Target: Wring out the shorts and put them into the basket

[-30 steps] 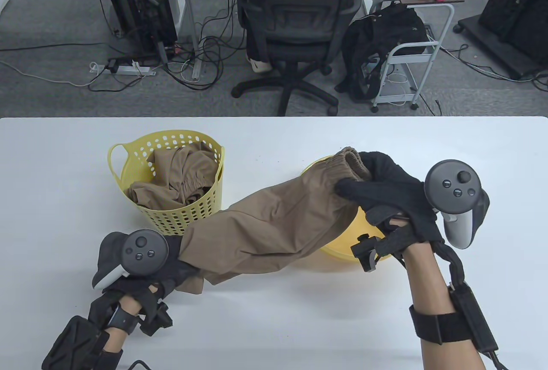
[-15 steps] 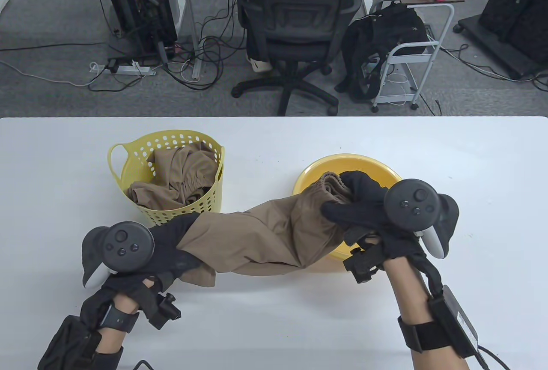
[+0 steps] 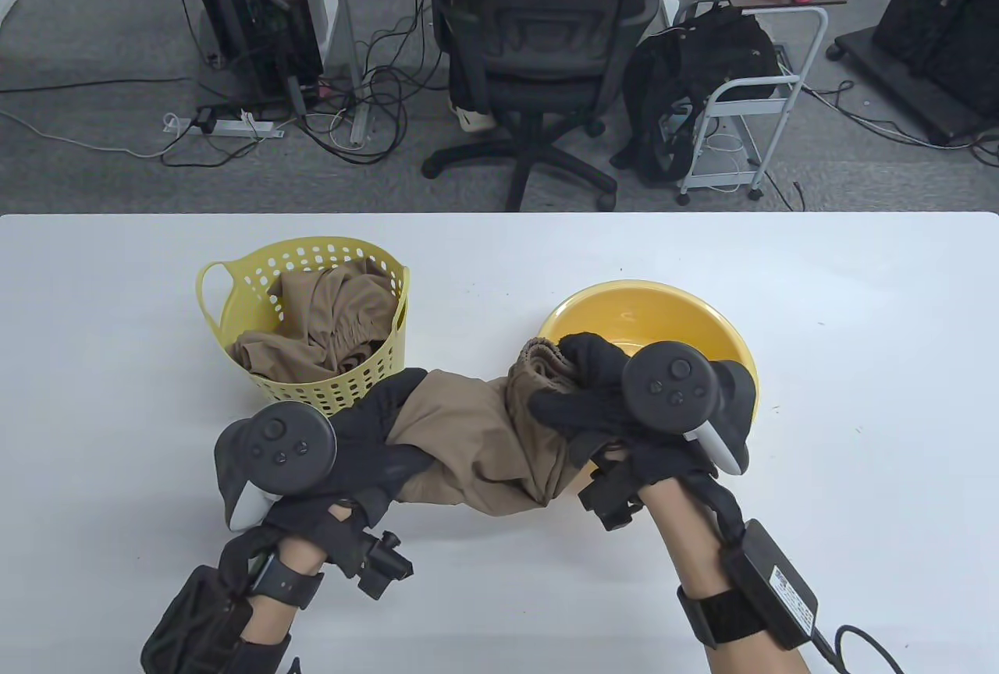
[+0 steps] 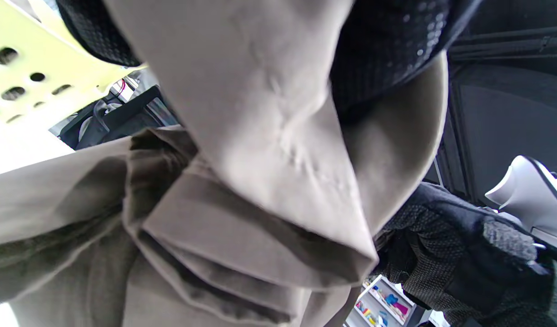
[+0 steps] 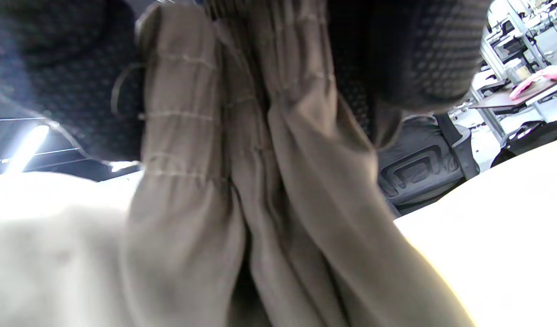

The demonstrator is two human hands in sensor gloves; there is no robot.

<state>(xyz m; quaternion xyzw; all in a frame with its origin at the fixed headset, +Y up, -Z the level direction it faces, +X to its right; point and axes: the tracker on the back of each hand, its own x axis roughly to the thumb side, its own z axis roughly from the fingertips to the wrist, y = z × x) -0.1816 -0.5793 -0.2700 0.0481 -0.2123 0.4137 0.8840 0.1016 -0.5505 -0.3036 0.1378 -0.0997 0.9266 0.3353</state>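
Observation:
Tan shorts [image 3: 480,444] hang bunched between my two hands above the table's front middle. My left hand [image 3: 375,440] grips the leg end, fingers curled round the cloth [image 4: 269,150]. At the yellow bowl's [image 3: 663,311] near left rim, my right hand [image 3: 581,393] grips the gathered waistband [image 5: 224,136]. The yellow perforated basket [image 3: 234,292] stands just behind my left hand and holds another tan garment [image 3: 328,319].
The white table [image 3: 858,393] reaches to its far edge at mid frame. Beyond it stand an office chair [image 3: 538,26], a computer tower [image 3: 250,3], floor cables and a small cart [image 3: 769,42] with a black bag.
Both hands have come toward each other and lowered; the shorts, stretched out long a second ago, are now bunched short between them. The right hand moved left off the bowl's middle.

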